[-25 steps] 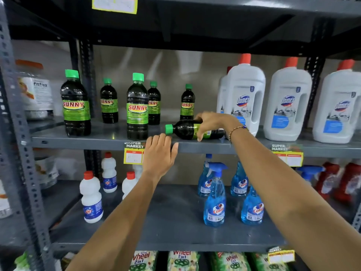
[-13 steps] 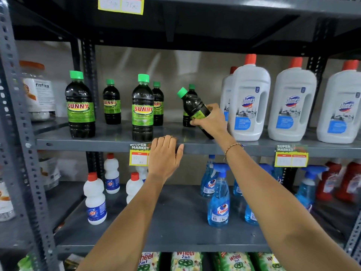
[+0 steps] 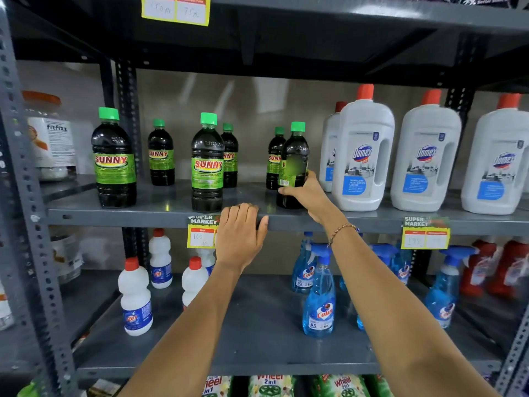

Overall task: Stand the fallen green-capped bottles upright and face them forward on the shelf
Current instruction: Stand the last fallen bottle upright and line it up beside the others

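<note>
Several dark green-capped SUNNY bottles stand upright on the grey middle shelf (image 3: 160, 217). My right hand (image 3: 307, 193) grips the rightmost front bottle (image 3: 294, 156) low on its body; it stands upright on the shelf with its barcode side toward me. Two front bottles, one at the left (image 3: 114, 164) and one in the middle (image 3: 207, 167), show their SUNNY labels forward. Smaller-looking bottles stand behind them, one (image 3: 160, 156) at the back left. My left hand (image 3: 242, 233) rests flat on the shelf's front edge, holding nothing.
White Domex jugs (image 3: 363, 156) with red caps stand close to the right of the held bottle. A price tag (image 3: 201, 233) hangs on the shelf lip beside my left hand. Blue spray bottles (image 3: 319, 299) and white bottles (image 3: 136, 299) fill the shelf below.
My right hand lifted the bottle from lying on its side, through a tilt, to upright on the shelf. My left hand stayed on the shelf edge.
</note>
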